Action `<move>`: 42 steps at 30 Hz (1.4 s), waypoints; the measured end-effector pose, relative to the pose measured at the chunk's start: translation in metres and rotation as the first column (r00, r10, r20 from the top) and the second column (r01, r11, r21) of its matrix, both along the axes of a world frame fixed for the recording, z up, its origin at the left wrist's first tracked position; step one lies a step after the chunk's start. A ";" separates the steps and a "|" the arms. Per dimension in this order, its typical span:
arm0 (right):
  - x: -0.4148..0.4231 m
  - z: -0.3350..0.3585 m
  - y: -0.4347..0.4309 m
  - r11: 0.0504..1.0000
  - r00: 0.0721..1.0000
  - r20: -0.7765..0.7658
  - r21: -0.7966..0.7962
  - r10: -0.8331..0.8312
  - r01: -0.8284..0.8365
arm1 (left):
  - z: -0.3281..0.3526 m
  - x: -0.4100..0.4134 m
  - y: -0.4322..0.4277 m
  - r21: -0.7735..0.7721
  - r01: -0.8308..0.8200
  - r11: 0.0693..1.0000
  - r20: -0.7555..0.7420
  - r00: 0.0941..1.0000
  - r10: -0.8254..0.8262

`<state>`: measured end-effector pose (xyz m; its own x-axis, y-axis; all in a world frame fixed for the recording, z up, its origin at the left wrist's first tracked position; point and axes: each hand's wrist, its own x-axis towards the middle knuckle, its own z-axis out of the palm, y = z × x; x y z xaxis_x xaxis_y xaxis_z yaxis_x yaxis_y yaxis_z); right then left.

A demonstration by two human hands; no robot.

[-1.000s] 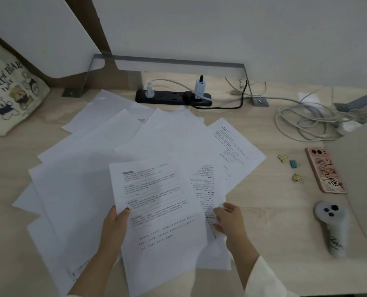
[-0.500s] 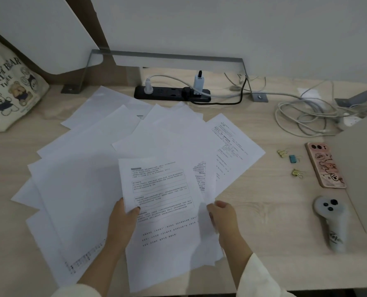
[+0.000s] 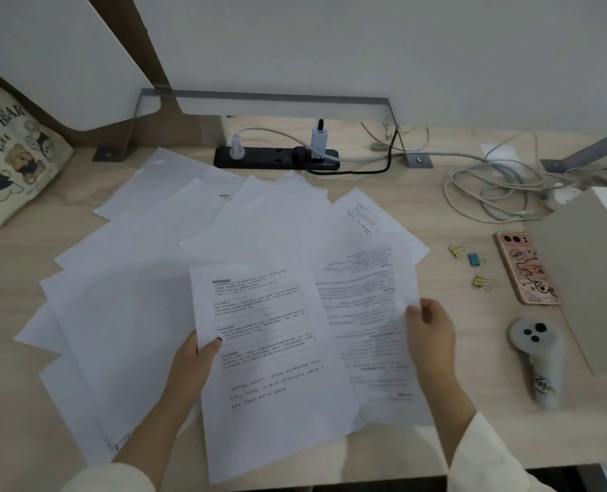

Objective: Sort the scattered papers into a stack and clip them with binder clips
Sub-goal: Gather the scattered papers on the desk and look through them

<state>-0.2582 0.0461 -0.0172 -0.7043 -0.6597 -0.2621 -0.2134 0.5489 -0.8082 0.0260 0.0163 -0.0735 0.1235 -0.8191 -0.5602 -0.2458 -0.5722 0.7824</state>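
Bench strewn with papers: left grip holds a printed sheet, right grip pinches a second sheet (blurred), whose thin edge-hold might slip.

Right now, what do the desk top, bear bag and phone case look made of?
Desk top: pale matte wood-grain, probably laminate; faint grain streaks show. Bear bag: cream cloth, likely canvas; it slumps softly and carries print. Phone case: pink with a slight sheen, probably plastic or silicone; cannot tell which.
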 end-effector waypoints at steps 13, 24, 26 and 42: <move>-0.022 0.057 -0.015 0.908 0.505 0.828 -0.377 0.243 0.181 | 0.005 0.008 -0.004 0.091 -0.017 0.996 -0.073 0.997 0.023; 0.027 -0.027 -0.034 0.809 0.873 -0.013 0.385 0.487 -0.445 | -0.002 0.021 -0.013 0.206 -0.062 0.977 -0.230 0.967 0.110; 0.028 -0.024 -0.048 0.698 0.723 -0.162 0.467 0.671 -0.543 | -0.004 0.024 -0.014 0.232 -0.068 0.970 -0.238 0.963 0.124; 0.135 -0.008 -0.093 0.227 -0.107 -0.572 0.481 0.813 -0.847 | 0.006 0.031 -0.026 0.292 -0.032 0.956 -0.379 0.914 0.146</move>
